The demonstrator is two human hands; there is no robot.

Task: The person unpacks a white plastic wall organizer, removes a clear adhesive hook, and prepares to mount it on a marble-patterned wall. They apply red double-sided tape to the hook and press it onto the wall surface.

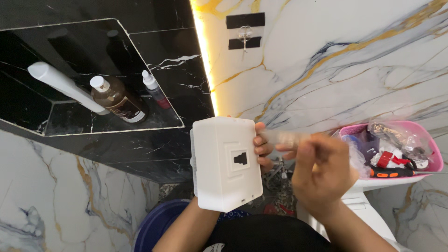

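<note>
**White box held up in a marble bathroom**

The left hand (262,148) grips a white rectangular plastic box with a small dark socket on its face (226,163), fingers wrapped round its 3 o'clock edge, holding it upright at centre frame. The right hand (322,175), blurred, sits just at 3 o'clock of the box, fingers curled narrow; whether it pinches anything I cannot tell. At 2 o'clock, a pink plastic basket (436,161) holds an orange-handled screwdriver (392,172). At 10 o'clock, a brown bottle with a white cap (116,99) lies in a black marble niche (154,121).

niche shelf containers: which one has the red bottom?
The small dropper bottle, rightmost in the black niche. The brown bottle beside it is amber with a white cap; the white tube is plain white.
</note>
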